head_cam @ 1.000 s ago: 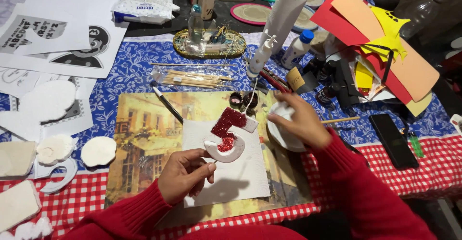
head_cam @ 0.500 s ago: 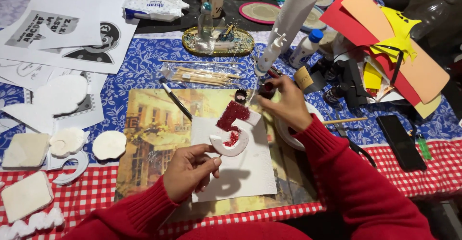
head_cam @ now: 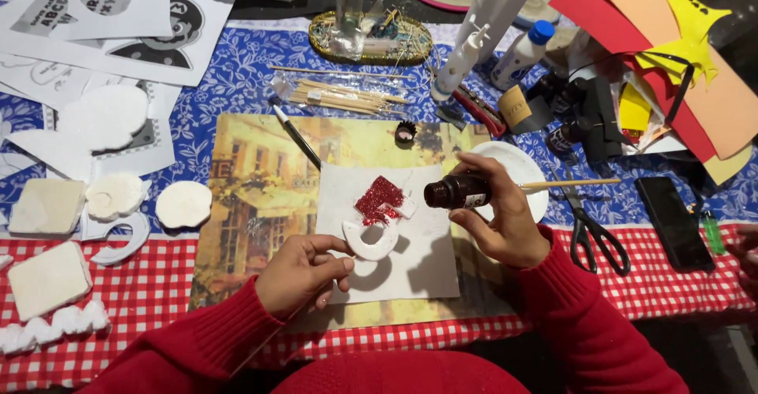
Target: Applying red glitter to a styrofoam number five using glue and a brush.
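glitter bottle tipped over a foam numeral

right hand (head_cam: 505, 224) is up over the table (head_cam: 237, 86), its fingers (head_cam: 474, 222) wrapped around a small dark bottle (head_cam: 456, 191) held on its side, open mouth pointing left. just beyond that mouth, down and to the left of the fingers, lies the white foam numeral (head_cam: 375, 224) on a white sheet of paper (head_cam: 410, 268), its upper part coated in red glitter (head_cam: 379, 199) (the lower curve is bare white).

left hand (head_cam: 304, 272) sits at the near-left edge of the sheet, its fingers (head_cam: 335, 266) curled loosely toward the numeral's lower curve; whether they touch it or hold anything, cannot tell.

under the paper is a yellowish picture mat (head_cam: 260, 181). behind the right fingers there's a white plate (head_cam: 517, 169) with a thin wooden stick (head_cam: 568, 182) across it, and scissors (head_cam: 592, 232) just to their right, then a black phone (head_cam: 671, 220). far side of the mat: a black-handled brush (head_cam: 296, 133), a bag of wooden sticks (head_cam: 339, 94), a small black cap (head_cam: 405, 132). well left of the left fingers, white foam cutouts (head_cam: 118, 197) rest on the red checked cloth (head_cam: 142, 299).
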